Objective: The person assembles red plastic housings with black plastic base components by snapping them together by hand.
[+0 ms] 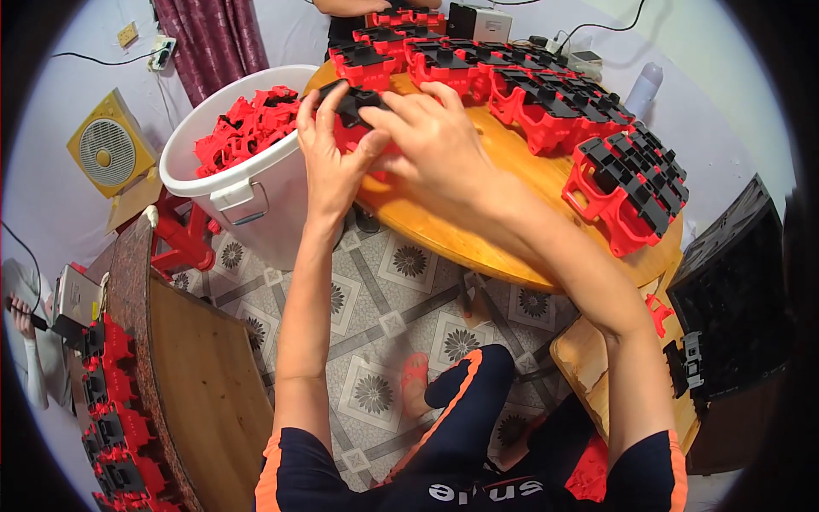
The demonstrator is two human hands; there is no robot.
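My left hand (328,158) pinches the black-and-red part (357,104), upper centre. Right of it, my right hand (435,136) curls, grip unclear.

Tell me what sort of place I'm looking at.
Probably a small assembly workshop, perhaps makeshift: rows of red-and-black plastic assemblies stand on a wooden table, and a white plastic tub holds loose red parts.

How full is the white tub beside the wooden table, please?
Not empty: red plastic parts are piled inside the white tub, bare inner wall showing beside them; the pile's depth is hidden.
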